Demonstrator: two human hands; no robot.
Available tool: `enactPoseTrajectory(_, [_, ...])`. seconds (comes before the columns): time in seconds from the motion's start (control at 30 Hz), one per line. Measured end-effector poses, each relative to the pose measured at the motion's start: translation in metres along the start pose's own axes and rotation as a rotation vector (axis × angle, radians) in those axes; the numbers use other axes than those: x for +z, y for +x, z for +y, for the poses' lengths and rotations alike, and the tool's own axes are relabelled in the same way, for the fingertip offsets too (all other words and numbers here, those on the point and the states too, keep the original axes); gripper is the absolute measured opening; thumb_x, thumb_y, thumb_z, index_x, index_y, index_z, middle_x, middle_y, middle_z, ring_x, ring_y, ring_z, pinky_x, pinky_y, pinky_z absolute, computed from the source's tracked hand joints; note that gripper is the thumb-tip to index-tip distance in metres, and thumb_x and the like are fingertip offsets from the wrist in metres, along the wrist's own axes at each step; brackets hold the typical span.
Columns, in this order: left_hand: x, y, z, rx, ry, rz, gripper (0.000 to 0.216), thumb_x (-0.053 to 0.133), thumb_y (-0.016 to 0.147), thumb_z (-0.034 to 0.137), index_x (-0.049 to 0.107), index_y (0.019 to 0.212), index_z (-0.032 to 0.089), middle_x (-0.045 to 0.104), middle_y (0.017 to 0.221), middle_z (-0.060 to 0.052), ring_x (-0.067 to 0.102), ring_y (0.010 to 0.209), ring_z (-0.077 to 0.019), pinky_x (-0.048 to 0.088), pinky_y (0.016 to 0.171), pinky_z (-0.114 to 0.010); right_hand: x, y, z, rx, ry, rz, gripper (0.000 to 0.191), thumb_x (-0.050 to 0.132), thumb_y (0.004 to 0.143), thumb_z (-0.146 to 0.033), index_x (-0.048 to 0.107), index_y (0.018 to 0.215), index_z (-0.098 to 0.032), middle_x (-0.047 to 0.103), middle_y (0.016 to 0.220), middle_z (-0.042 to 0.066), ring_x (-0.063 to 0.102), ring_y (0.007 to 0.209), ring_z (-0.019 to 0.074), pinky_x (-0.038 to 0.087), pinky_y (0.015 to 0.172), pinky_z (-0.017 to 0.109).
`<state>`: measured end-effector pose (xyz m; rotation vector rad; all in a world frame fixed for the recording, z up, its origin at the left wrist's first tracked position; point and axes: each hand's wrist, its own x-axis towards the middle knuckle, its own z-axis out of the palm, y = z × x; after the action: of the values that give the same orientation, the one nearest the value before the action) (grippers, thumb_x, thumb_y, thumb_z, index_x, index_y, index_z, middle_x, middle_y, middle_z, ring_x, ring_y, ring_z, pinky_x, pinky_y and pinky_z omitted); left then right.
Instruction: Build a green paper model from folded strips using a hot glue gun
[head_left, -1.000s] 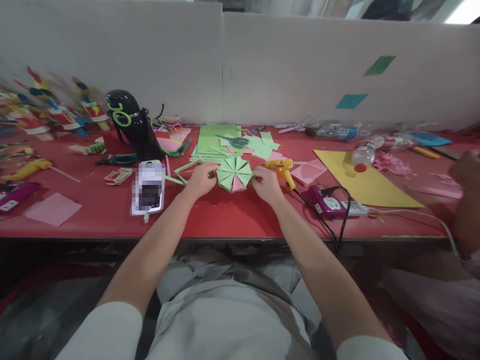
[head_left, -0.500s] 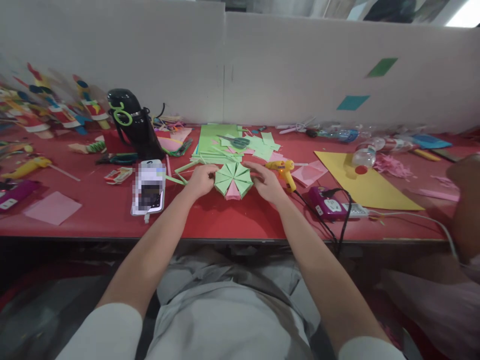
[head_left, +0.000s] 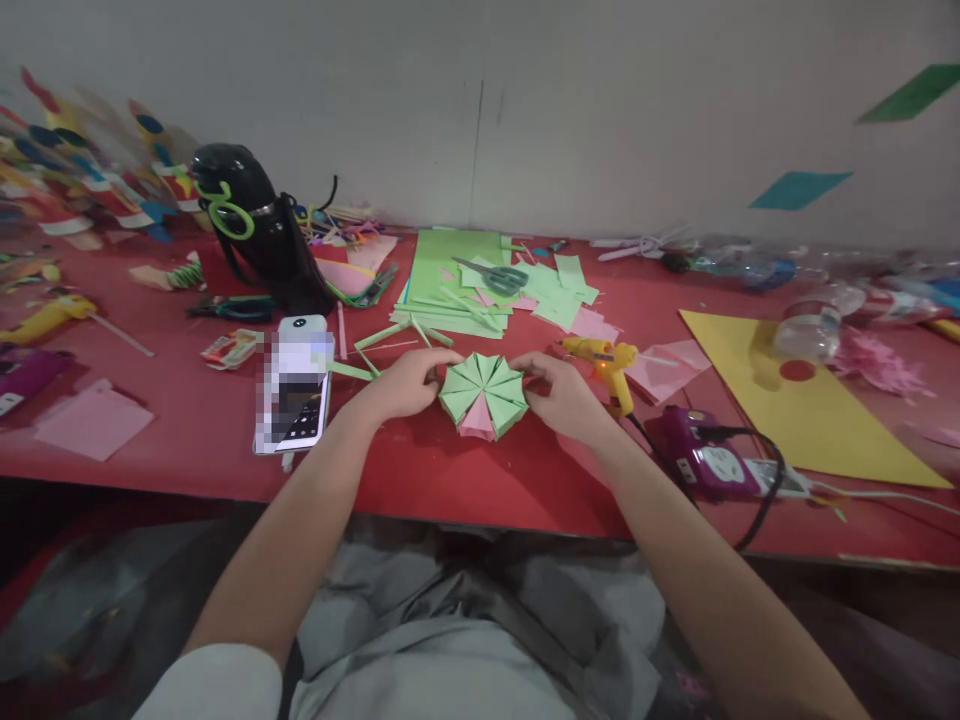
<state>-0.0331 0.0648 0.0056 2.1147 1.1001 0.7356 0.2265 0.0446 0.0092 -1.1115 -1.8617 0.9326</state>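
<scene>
Between my two hands is a round folded-paper piece point(head_left: 484, 395), made of green wedges with one pink wedge facing me. My left hand point(head_left: 412, 382) grips its left edge, fingers curled around the side. On the opposite edge, my right hand point(head_left: 559, 392) holds it with bent fingers; the fingertips are partly hidden behind the paper. Folded green paper strips point(head_left: 375, 350) lie just beyond my left hand. A yellow glue gun point(head_left: 611, 372) with a small orange light rests right of my right hand.
Scissors point(head_left: 499, 277) lie on green paper sheets point(head_left: 457, 255) at the back. A phone point(head_left: 304, 400) and a black bottle point(head_left: 262, 235) stand to the left. At right are a purple power box point(head_left: 705, 455) with cables, yellow paper point(head_left: 847, 430) and a plastic bottle point(head_left: 810, 330).
The view has tilted down and shifted left, so things on the table appear lower and larger. Both hands still hold the paper piece, and a person's arm at the right edge has left the view.
</scene>
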Motion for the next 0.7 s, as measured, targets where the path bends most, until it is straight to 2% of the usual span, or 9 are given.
enactPoseTrajectory(0.1, [-0.006,-0.003,0.002,-0.012,-0.031,-0.019,0.043,0.052,0.076,0.008,0.075,0.109,0.022,0.074,0.085,-0.003,0.065,0.068,-0.0170,0.053,0.064,-0.027,0.006,-0.001,0.003,0.063,0.088,0.044,0.026,0.059,0.073,-0.012,0.069,0.095,-0.020,0.075,0.094,0.005,0.070,0.085,0.0197,0.055,0.076,0.031])
enactPoseTrajectory(0.2, [-0.011,-0.004,0.007,-0.013,-0.084,-0.043,0.039,0.050,0.077,0.007,0.077,0.101,0.021,0.075,0.102,-0.007,0.070,0.086,-0.0192,0.056,0.072,-0.028,0.011,-0.003,0.004,0.135,0.157,0.069,0.019,0.057,0.073,-0.013,0.069,0.085,-0.021,0.074,0.082,0.003,0.067,0.074,0.0183,0.053,0.068,0.030])
enactPoseTrajectory(0.37, [-0.013,-0.006,0.017,-0.032,-0.127,-0.003,0.030,0.047,0.081,0.007,0.074,0.085,0.020,0.066,0.131,-0.009,0.070,0.094,-0.0191,0.055,0.066,-0.026,0.016,-0.002,0.005,0.195,0.197,0.113,0.010,0.059,0.072,-0.017,0.065,0.065,-0.021,0.066,0.064,0.000,0.058,0.059,0.0153,0.046,0.057,0.027])
enactPoseTrajectory(0.43, [-0.013,-0.008,0.019,-0.057,-0.168,-0.005,0.026,0.047,0.083,0.007,0.071,0.081,0.019,0.065,0.133,-0.009,0.069,0.101,-0.0205,0.055,0.068,-0.027,0.016,0.000,0.007,0.196,0.216,0.125,0.010,0.061,0.073,-0.019,0.065,0.064,-0.021,0.066,0.063,0.000,0.057,0.059,0.0151,0.046,0.057,0.027])
enactPoseTrajectory(0.5, [-0.011,-0.009,0.020,-0.087,-0.234,-0.021,0.020,0.050,0.084,0.009,0.068,0.081,0.018,0.068,0.125,-0.010,0.068,0.105,-0.0214,0.055,0.075,-0.028,0.015,0.002,0.009,0.193,0.244,0.110,0.008,0.065,0.073,-0.022,0.066,0.065,-0.021,0.067,0.065,0.000,0.059,0.061,0.0157,0.047,0.059,0.028])
enactPoseTrajectory(0.53, [-0.010,-0.009,0.019,-0.102,-0.273,-0.034,0.016,0.052,0.085,0.011,0.066,0.083,0.018,0.070,0.117,-0.010,0.068,0.102,-0.0209,0.055,0.076,-0.029,0.013,0.003,0.010,0.195,0.259,0.096,0.008,0.068,0.073,-0.023,0.067,0.066,-0.021,0.068,0.067,0.001,0.060,0.063,0.0161,0.048,0.060,0.028])
enactPoseTrajectory(0.6, [-0.008,-0.007,0.018,-0.136,-0.345,-0.042,0.009,0.057,0.085,0.016,0.064,0.089,0.018,0.072,0.103,-0.009,0.069,0.085,-0.0174,0.055,0.071,-0.028,0.010,0.006,0.012,0.206,0.286,0.048,0.010,0.073,0.073,-0.028,0.069,0.067,-0.021,0.070,0.071,0.002,0.062,0.065,0.0170,0.049,0.061,0.029])
enactPoseTrajectory(0.7, [-0.003,-0.001,0.019,-0.138,-0.393,-0.051,0.019,0.059,0.081,0.013,0.061,0.099,0.020,0.071,0.101,-0.007,0.064,0.070,-0.0127,0.053,0.065,-0.026,0.005,0.010,0.015,0.225,0.324,-0.058,0.020,0.078,0.073,-0.037,0.069,0.067,-0.020,0.070,0.072,0.004,0.063,0.065,0.0174,0.051,0.061,0.029])
